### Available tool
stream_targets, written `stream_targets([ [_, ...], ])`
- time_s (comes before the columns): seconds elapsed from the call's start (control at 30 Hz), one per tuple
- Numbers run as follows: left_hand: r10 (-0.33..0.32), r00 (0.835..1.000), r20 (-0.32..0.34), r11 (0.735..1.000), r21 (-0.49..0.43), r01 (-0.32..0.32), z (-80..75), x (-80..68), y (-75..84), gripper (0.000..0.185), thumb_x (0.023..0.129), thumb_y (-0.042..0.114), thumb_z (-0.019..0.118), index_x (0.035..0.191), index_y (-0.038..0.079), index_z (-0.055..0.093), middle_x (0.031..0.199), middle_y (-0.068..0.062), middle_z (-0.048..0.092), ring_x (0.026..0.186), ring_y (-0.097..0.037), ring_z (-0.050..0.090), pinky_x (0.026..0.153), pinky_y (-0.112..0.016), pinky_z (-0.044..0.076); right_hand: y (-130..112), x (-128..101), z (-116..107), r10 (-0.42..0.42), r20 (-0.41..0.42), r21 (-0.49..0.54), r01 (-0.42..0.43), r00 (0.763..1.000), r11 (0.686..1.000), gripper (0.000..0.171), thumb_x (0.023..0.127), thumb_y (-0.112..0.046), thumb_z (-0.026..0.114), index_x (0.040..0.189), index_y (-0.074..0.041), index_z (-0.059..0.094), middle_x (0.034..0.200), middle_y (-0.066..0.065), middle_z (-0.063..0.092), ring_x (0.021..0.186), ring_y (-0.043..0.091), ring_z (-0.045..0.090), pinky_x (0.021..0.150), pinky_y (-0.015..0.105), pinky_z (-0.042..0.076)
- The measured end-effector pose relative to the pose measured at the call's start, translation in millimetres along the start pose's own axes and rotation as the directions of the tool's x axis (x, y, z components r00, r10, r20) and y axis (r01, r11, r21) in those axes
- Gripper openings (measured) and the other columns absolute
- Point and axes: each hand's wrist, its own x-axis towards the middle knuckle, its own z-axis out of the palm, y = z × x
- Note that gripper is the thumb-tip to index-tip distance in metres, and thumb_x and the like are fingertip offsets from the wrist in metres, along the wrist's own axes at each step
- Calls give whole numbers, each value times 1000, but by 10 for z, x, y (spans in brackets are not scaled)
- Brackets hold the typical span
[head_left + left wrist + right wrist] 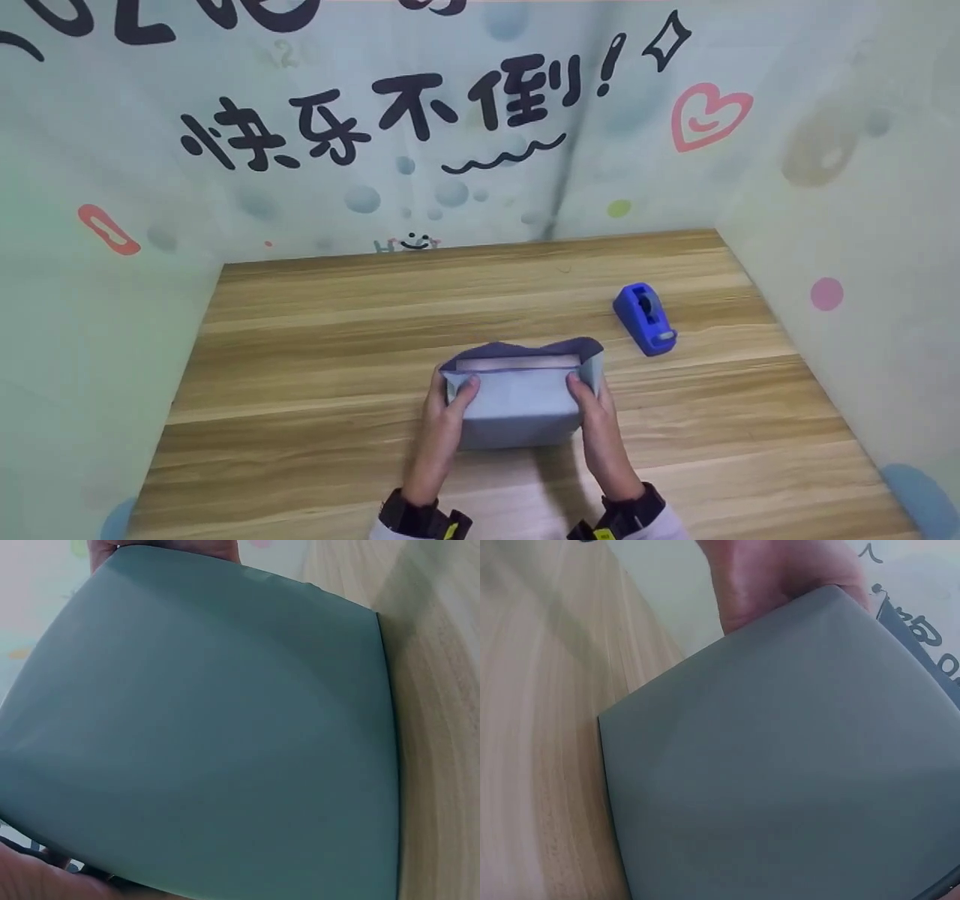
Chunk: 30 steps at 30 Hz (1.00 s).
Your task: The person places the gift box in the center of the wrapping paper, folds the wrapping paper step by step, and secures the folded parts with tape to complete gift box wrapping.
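Note:
A sheet of grey-blue wrapping paper [521, 394] is folded around a box, standing on the table with its open, wavy edge upward. A pale strip of the box [517, 364] shows inside the paper. My left hand [445, 412] grips the left side, its thumb on the near face. On the right side my right hand [600, 416] holds the paper and box the same way. Both wrist views are filled by the smooth paper [210, 727]. Most fingers are hidden behind the sides.
A blue tape dispenser [646, 319] stands on the wooden table [337, 322], to the right of and beyond the wrapped box. Printed pale curtains [465, 202] border the table at the back and on both sides.

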Motion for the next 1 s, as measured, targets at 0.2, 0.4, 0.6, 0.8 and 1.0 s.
stream_targets([
  [0.2, 32, 997, -77, 999, 31, -30, -45, 41, 86, 31, 90, 11, 49, 117, -3, 53, 122, -18, 54, 119, -27, 46, 104, -39, 33, 12, -35, 1, -32, -5, -60, 32, 999, 998, 63, 93, -20, 41, 145, -3, 10, 152, 16, 9, 140, 26, 6, 115, 43, 6],
  [0.4, 107, 994, -14, 983, 150, -104, -88, 17, 125, 45, 86, 14, 59, 127, -2, 47, 131, -19, 48, 126, -31, 41, 107, -42, 31, -2, -38, -7, -37, 7, -77, 38, 999, 996, 63, 94, -22, 41, 145, -4, 9, 152, 16, 9, 140, 27, 7, 115, 44, 7],
  [0.6, 40, 998, -47, 991, 129, -33, -47, -21, 80, 54, 83, 17, 63, 130, -2, 43, 132, -21, 47, 125, -32, 40, 106, -45, 30, -30, -49, 3, -32, 24, -52, 33, 999, 998, 63, 95, -21, 40, 145, -4, 7, 152, 15, 6, 141, 25, 3, 115, 42, 4],
  [0.8, 80, 992, -99, 984, 166, -63, 2, -33, 69, 45, 86, 19, 59, 125, 0, 47, 130, -19, 49, 125, -32, 41, 107, -45, 29, -52, -55, 15, -37, -6, -59, 37, 999, 998, 60, 96, -19, 36, 144, 0, 5, 152, 16, 4, 141, 25, 2, 115, 40, 3],
  [1.0, 133, 986, -97, 971, 211, -110, 4, -51, 73, 39, 90, 21, 55, 122, 0, 49, 126, -18, 53, 122, -31, 45, 105, -44, 33, -70, -55, -1, -66, -31, -203, 58, 997, 977, 52, 98, -18, 31, 143, 2, 14, 151, 16, 14, 140, 23, 10, 115, 38, 9],
])
